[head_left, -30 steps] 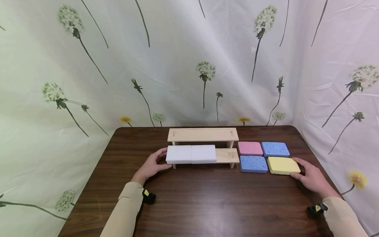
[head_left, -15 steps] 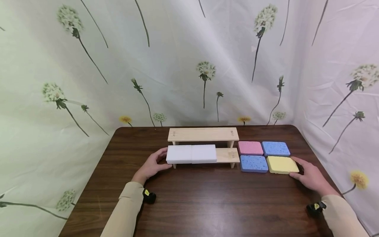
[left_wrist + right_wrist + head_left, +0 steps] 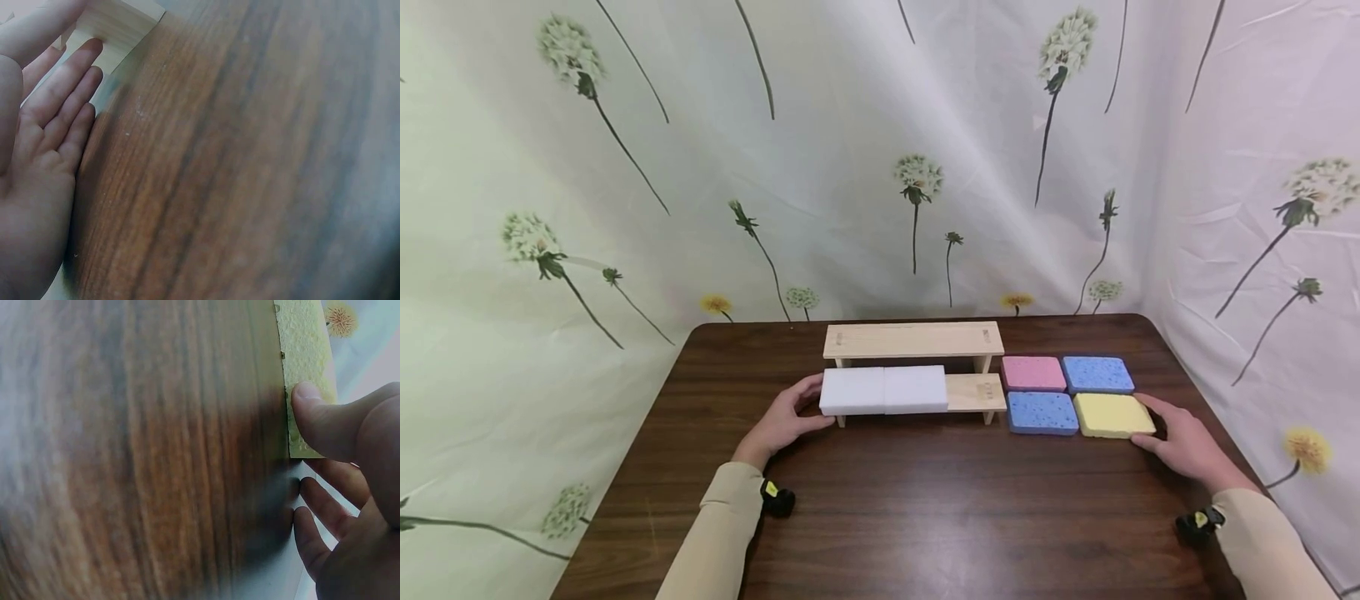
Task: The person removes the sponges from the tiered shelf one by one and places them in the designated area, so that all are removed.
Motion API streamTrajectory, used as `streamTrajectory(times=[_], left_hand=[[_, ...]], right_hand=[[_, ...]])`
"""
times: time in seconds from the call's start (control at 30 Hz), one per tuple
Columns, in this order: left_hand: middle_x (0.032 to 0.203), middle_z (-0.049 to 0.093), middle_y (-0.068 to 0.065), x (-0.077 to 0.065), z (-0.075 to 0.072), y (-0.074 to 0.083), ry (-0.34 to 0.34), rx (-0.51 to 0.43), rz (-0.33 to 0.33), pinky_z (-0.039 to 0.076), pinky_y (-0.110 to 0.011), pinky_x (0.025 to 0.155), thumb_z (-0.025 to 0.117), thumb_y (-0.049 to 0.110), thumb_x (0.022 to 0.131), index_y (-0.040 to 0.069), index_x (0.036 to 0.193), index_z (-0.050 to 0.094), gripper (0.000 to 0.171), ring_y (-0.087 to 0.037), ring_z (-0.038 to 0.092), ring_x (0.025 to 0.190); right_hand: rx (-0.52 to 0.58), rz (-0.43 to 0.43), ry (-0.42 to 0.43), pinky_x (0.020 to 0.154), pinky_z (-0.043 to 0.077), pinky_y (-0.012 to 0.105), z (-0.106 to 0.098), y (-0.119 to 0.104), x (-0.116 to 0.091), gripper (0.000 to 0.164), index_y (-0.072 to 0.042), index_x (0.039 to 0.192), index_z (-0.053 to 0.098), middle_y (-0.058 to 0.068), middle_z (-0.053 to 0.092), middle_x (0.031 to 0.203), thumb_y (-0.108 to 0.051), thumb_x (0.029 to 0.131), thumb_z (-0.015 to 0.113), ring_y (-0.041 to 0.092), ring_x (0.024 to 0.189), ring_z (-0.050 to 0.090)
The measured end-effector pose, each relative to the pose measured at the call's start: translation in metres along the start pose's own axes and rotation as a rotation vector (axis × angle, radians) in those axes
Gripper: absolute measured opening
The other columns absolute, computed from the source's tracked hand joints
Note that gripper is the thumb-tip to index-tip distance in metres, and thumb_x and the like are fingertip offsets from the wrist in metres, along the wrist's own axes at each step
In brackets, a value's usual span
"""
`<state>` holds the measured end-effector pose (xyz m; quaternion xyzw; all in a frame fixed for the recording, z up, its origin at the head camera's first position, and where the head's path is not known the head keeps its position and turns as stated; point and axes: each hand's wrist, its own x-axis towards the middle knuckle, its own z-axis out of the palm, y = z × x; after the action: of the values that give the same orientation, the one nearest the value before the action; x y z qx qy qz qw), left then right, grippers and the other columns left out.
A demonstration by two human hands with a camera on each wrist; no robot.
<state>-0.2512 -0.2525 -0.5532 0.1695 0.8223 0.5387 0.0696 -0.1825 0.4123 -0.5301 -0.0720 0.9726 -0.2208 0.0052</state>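
Note:
In the head view, two white foam sponges, the left one (image 3: 853, 391) and the right one (image 3: 915, 389), lie side by side on the low front wooden stand (image 3: 976, 392). My left hand (image 3: 778, 422) holds the left white sponge at its outer end, thumb in front and index finger behind. Its other fingers extend beside the stand (image 3: 115, 34) in the left wrist view. My right hand (image 3: 1186, 444) pinches the yellow sponge (image 3: 1112, 415) at its right end. The thumb presses the yellow sponge's near side (image 3: 304, 434) in the right wrist view; the lower fingers hang loosely bent.
Behind the front stand rises a taller wooden stand (image 3: 913, 339). Left of and behind the yellow sponge lie a blue sponge (image 3: 1042, 413), a pink sponge (image 3: 1033, 373) and a second blue sponge (image 3: 1097, 374). A flower-print curtain (image 3: 850, 167) borders the dark wooden table (image 3: 925, 517).
The yellow sponge has shifted slightly left with my right hand, closing the small gap beside the front blue sponge. My left hand and the white sponges stay where they were.

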Motion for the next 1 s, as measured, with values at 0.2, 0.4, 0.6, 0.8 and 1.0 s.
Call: streamTrajectory(times=[0.2,0.4,0.6,0.8,1.0], left_hand=[[0.144,0.064,-0.015,0.0,0.0,-0.002,-0.001,0.004,-0.002,0.035,-0.06,0.118,0.089,0.018,0.087,0.008,0.155,0.048,0.079,-0.036,0.053,0.14],[0.146,0.062,-0.017,-0.001,0.002,0.0,-0.001,0.0,-0.009,0.036,-0.06,0.118,0.088,0.015,0.088,0.007,0.156,0.047,0.079,-0.037,0.052,0.14],[0.146,0.062,-0.017,0.0,0.001,0.0,0.005,-0.004,-0.005,0.036,-0.059,0.117,0.088,0.014,0.087,0.007,0.155,0.047,0.08,-0.037,0.053,0.14],[0.145,0.063,-0.015,0.001,0.0,-0.001,0.002,-0.005,0.004,0.036,-0.06,0.117,0.089,0.017,0.087,0.008,0.154,0.049,0.079,-0.037,0.053,0.14],[0.145,0.063,-0.016,0.0,0.001,-0.001,0.002,0.001,0.0,0.036,-0.06,0.117,0.088,0.017,0.088,0.007,0.155,0.048,0.079,-0.037,0.054,0.139]], right_hand=[[0.001,0.005,-0.015,0.102,0.04,0.073,-0.002,-0.001,0.001,0.078,0.017,0.147,0.043,0.044,0.048,0.143,-0.014,0.088,0.084,0.063,0.129,0.047],[0.023,0.01,-0.013,0.098,0.044,0.072,-0.004,-0.003,-0.004,0.092,0.016,0.152,0.034,0.045,0.047,0.143,-0.019,0.085,0.087,0.062,0.126,0.051],[0.064,0.029,-0.003,0.098,0.047,0.07,-0.012,-0.009,-0.006,0.105,0.016,0.156,0.027,0.045,0.045,0.145,-0.019,0.081,0.092,0.062,0.126,0.052],[0.087,0.041,0.05,0.098,0.045,0.072,-0.02,-0.022,-0.005,0.114,0.014,0.158,0.023,0.046,0.042,0.147,-0.031,0.081,0.093,0.064,0.126,0.049],[0.116,-0.014,0.188,0.096,0.047,0.072,-0.019,-0.048,0.0,0.11,0.013,0.158,0.027,0.044,0.042,0.147,-0.024,0.08,0.094,0.061,0.124,0.05]])
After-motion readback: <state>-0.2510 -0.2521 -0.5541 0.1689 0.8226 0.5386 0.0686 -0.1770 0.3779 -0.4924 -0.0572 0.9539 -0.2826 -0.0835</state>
